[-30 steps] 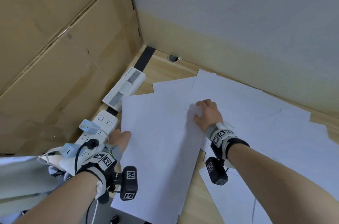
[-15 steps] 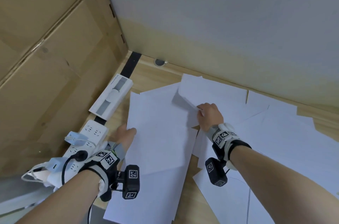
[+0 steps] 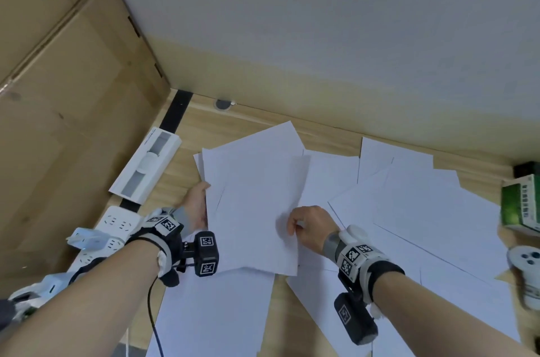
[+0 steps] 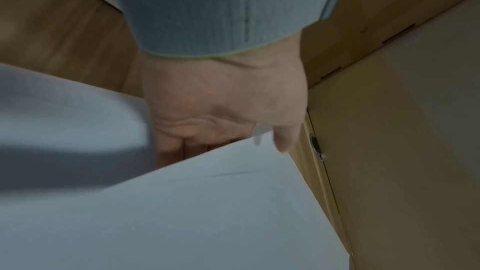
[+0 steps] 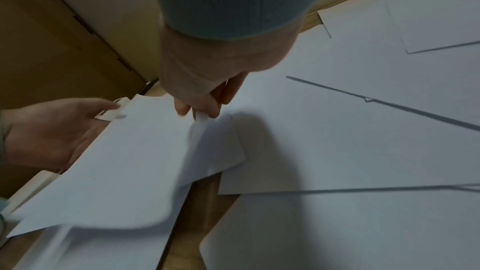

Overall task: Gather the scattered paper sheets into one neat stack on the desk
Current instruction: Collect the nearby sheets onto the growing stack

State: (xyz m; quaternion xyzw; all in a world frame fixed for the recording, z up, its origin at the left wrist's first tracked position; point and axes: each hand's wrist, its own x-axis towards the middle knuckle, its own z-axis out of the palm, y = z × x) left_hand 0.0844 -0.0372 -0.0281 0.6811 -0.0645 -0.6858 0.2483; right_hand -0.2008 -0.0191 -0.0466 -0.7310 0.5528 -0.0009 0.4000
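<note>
Several white paper sheets lie scattered and overlapping across the wooden desk. A few gathered sheets sit roughly one on another at centre left, raised a little off the desk. My left hand holds their left edge, with the fingers underneath and the thumb on top. My right hand pinches the right edge of the top sheet between thumb and fingertips. Loose sheets spread away to the right, and another sheet lies near me under the held ones.
A white power strip and a long white box line the desk's left edge against a cardboard wall. A green box and a white handheld device sit at the far right. The back wall is close behind.
My right hand went from lying flat on a far sheet to pinching it, and has drawn it towards me onto the gathered sheets. My left hand now holds their left edge.
</note>
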